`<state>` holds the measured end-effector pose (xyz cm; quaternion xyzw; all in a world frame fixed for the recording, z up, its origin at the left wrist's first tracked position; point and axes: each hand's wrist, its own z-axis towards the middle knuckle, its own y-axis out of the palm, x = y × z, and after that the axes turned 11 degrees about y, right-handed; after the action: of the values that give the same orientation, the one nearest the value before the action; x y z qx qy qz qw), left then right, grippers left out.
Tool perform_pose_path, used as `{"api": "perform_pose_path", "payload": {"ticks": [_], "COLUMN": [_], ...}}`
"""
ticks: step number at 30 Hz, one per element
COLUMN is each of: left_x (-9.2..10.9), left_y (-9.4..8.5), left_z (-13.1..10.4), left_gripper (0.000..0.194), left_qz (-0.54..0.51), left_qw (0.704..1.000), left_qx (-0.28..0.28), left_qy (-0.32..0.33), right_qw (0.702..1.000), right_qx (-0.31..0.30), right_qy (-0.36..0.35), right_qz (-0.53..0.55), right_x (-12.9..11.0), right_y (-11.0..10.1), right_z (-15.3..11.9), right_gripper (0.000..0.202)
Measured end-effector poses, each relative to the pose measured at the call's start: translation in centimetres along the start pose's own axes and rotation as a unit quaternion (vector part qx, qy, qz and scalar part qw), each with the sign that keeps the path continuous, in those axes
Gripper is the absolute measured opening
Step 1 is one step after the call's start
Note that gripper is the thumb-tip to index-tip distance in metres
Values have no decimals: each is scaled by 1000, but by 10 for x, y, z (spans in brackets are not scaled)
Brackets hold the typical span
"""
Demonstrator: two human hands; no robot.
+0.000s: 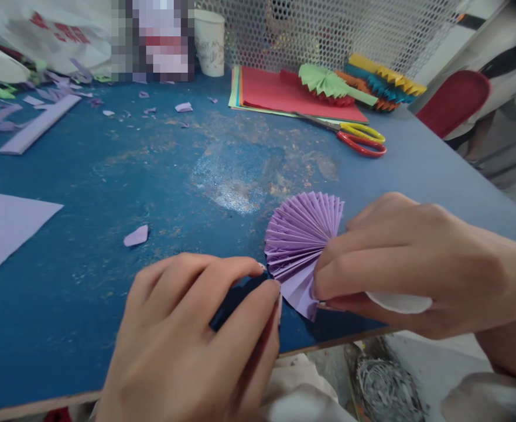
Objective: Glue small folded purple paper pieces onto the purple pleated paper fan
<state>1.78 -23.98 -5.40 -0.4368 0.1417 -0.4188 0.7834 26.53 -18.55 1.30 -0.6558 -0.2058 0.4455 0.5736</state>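
Observation:
A purple pleated paper fan [304, 234] is spread out near the table's front edge, its folds radiating from the right. My right hand [398, 264] is closed around the fan's gathered side, hiding the fingertips behind the paper. Part of a white rounded thing [400, 302] shows under that hand's fingers; its kind is hidden. At the fan's lower left edge, my left hand [200, 328] has index finger and thumb drawn together on the paper, while its other fingers bend over the table.
Purple paper [12, 231], a folded strip [42, 126] and scraps [137, 235] lie left. Scissors [358, 138] rest near coloured sheets [262, 88]; pleated pieces [323, 82] lie on them. A paper cup [209, 44] stands by the perforated metal panel [328, 35].

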Motion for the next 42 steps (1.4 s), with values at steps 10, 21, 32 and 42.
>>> {"api": "perform_pose_path", "payload": {"ticks": [10,21,32,42], "left_x": [1,-1,-2,-1], "left_y": [2,5,5,7], "left_z": [4,-1,-4,-1], "left_gripper": [15,18,17,16], "left_qz": [9,12,26,28], "left_qw": [1000,1000,1000,999], "left_qx": [-6,-11,6,15], "left_qy": [2,8,17,20], "right_qw": [1000,998,998,998], "right_qx": [2,62,51,56], "right_qy": [4,8,41,38], "right_qz": [14,8,-1,1], "right_x": [1,0,0,0], "right_y": [-1,-3,-2,0], "right_z": [-1,-2,-2,-3], "right_gripper": [15,11,13,11]}}
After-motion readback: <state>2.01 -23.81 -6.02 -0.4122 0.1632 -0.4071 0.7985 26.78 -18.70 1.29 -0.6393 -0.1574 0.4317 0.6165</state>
